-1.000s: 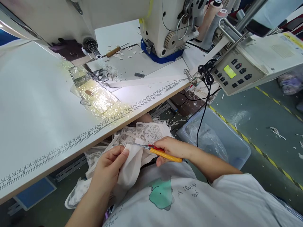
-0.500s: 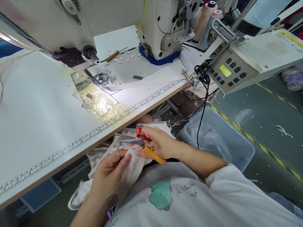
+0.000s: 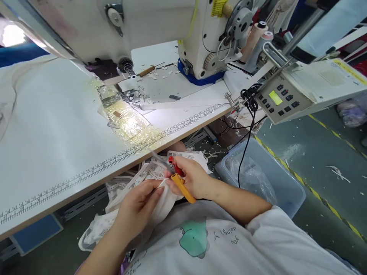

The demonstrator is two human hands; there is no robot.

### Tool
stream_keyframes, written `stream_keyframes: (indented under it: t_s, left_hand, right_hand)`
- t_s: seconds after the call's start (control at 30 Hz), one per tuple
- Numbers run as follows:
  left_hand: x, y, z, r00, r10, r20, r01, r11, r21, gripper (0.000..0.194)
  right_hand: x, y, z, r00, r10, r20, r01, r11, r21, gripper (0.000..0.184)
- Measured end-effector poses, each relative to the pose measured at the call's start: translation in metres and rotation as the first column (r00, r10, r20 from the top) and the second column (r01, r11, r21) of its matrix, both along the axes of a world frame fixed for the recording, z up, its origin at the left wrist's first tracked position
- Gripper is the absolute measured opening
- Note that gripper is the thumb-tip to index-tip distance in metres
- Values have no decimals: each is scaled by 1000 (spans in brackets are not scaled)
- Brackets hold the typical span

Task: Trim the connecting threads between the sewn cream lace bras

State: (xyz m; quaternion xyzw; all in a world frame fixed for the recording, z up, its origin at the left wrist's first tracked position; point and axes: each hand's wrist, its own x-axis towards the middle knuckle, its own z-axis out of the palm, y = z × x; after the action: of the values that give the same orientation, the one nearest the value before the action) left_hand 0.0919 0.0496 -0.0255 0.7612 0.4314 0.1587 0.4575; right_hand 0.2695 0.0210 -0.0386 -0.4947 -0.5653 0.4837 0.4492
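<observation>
My left hand [image 3: 137, 208] pinches a fold of white fabric [image 3: 168, 200] over my lap, just below the table's front edge. My right hand [image 3: 195, 177] grips small thread snips [image 3: 176, 177] with red and orange handles, the metal blades pointing up and left toward the table edge. White lace pieces [image 3: 155, 170] lie bunched under both hands.
A white sewing machine [image 3: 160, 30] stands on the white table [image 3: 57, 126], which has a ruler along its front edge. A control panel [image 3: 276, 99] hangs at the right. A blue plastic bin [image 3: 266, 179] sits on the floor beside my right arm. Fabric scraps lie near the needle.
My right hand has lifted the snips off the fabric and turned them, so the blades now point up-left. My left hand keeps its pinch on the fabric.
</observation>
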Motion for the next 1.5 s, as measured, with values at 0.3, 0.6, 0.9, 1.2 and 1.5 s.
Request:
stream_keyframes:
  t_s: [0.3,0.6,0.9,1.2,1.5]
  left_hand:
    - [-63,-8,-6,941,-20,-339,100,970,220,30]
    - [-75,-22,-13,977,-57,-204,80,991,108,29]
    - [-67,-23,-15,996,-69,-58,77,986,151,20]
    - [-56,-29,-13,972,-114,-203,177,929,326,30]
    - [-41,-23,5,889,-276,-366,407,843,352,25]
  right_hand:
    - [37,-23,-12,971,-237,-14,237,967,97,19]
    - [47,-39,-28,959,-276,69,273,961,49,18]
    - [50,-39,-31,952,-307,7,306,949,75,18]
    - [50,-28,-9,887,-314,340,270,948,170,23]
    - [-19,-1,7,741,438,510,-533,845,48,18]
